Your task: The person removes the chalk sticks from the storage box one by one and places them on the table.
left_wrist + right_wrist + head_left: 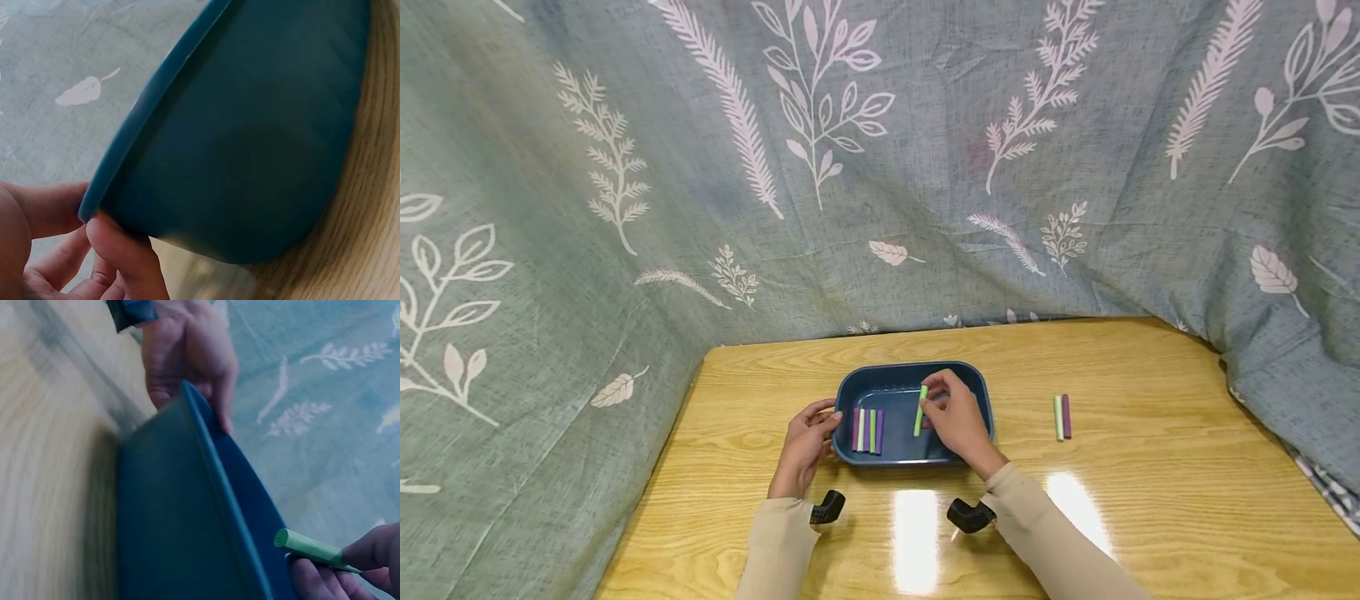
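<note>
A dark blue plastic tray (917, 462) stands on the table. My left hand (803, 443) holds its left end, pinching the rim (134, 128) between thumb and fingers in the left wrist view. Over the right half of the tray, my right hand (958, 418) pinches a light green chalk-like stick (918, 417) between thumb and fingers. Its near end (282, 538) shows above the tray rim in the right wrist view. Inside the tray at the left, several purple, pale and green sticks (872, 432) lie side by side. What lies under my right hand is partly hidden.
On the wooden table (1150, 500), right of the tray, a pale green stick (1058, 418) and a dark purple stick (1067, 417) lie close together. A grey-blue leaf-patterned cloth (940, 258) hangs behind the table and along its sides.
</note>
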`<state>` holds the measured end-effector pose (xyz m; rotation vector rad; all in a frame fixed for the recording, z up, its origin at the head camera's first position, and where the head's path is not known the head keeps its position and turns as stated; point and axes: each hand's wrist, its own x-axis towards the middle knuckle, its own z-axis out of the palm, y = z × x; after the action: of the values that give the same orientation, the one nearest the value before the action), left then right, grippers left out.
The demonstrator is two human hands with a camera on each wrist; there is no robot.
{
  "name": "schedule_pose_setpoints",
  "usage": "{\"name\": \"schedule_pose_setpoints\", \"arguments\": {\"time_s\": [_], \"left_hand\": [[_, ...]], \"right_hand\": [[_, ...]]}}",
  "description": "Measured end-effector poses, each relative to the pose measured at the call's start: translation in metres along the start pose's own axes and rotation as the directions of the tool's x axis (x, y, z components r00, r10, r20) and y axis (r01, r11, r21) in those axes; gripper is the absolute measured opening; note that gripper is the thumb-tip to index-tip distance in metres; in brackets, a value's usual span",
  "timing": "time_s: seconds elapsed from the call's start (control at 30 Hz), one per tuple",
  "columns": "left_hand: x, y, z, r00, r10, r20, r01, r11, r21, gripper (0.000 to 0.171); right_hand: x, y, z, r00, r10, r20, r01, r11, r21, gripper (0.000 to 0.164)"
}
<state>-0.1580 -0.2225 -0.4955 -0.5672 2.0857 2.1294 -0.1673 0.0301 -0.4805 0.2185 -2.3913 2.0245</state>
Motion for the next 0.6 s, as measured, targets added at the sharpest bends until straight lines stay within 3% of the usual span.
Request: {"name": "schedule_pose_setpoints", "arguments": {"time_s": [0.6], "left_hand": [[-0.001,-0.001,0.001,1.000,0.007,-0.004,-0.007,1.000,0.010,0.037]], "right_hand": [[-0.008,-0.002,-0.064,0.991,0.079,-0.112,-0.078,0.997,0.014,0.026]]}}
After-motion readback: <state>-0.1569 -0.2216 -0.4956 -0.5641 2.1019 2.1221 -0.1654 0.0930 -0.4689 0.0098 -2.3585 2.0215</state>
